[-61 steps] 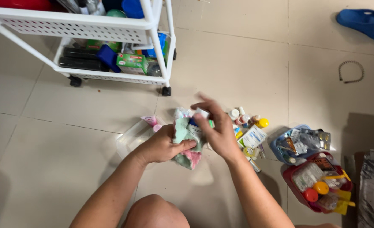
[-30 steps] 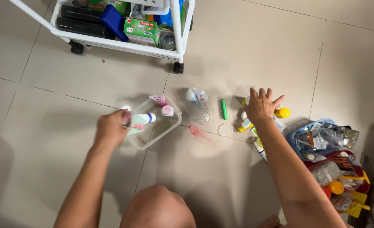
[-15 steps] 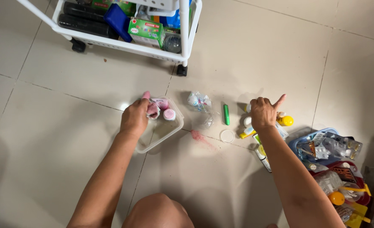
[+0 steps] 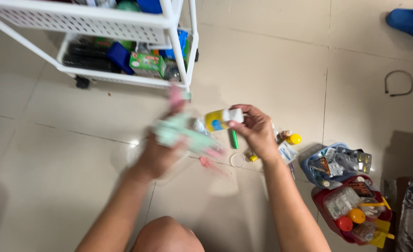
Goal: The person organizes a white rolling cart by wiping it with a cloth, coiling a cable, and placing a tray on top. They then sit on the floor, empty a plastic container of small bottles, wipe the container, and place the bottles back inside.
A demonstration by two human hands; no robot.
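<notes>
Yellow-white bottle (image 4: 223, 118) pinched in right hand (image 4: 258, 130) above floor (image 4: 272, 60), blurred left hand (image 4: 157, 156) clutching green-pink cloth (image 4: 181, 133) just beside it; best hold bottle steady, wipe around it firmly, clear of loose green pen (image 4: 234, 139) below

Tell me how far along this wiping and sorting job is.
Done, it seems: the blue basket and red basket already hold packs and bottles. In hand: the right hand holds a small yellow-and-white bottle; the left hand, blurred, grips a green-and-pink cloth. Left: a green tube, a yellow-capped bottle and a pink smear remain on the floor.
</notes>
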